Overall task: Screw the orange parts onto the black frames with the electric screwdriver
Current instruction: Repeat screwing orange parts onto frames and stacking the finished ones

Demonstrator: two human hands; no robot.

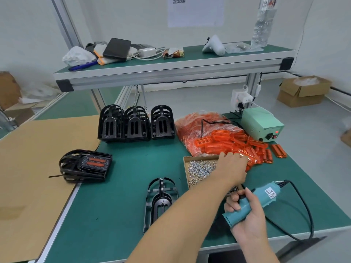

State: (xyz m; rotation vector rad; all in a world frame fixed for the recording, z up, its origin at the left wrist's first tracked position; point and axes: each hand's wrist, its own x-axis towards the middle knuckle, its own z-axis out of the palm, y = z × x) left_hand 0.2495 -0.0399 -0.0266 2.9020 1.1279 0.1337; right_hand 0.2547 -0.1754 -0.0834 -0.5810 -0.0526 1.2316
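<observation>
A black frame (161, 200) lies flat on the green mat in front of me, partly hidden by my left forearm. My left hand (230, 167) reaches across to the pile of orange parts (239, 144) and pinches one orange part (248, 158) at the pile's near edge. Low on the right, my right hand (247, 213) grips the teal electric screwdriver (254, 200), its bit hidden behind the left forearm. A cardboard tray of screws (201, 168) sits under my left wrist.
Stacks of black frames (135, 123) stand at the back. A finished frame with orange parts (86, 165) lies on the left by the cardboard sheet (34, 168). The green power supply (262, 123) sits back right, its cable (305, 209) looping near the table edge. An upper shelf (171, 67) overhangs.
</observation>
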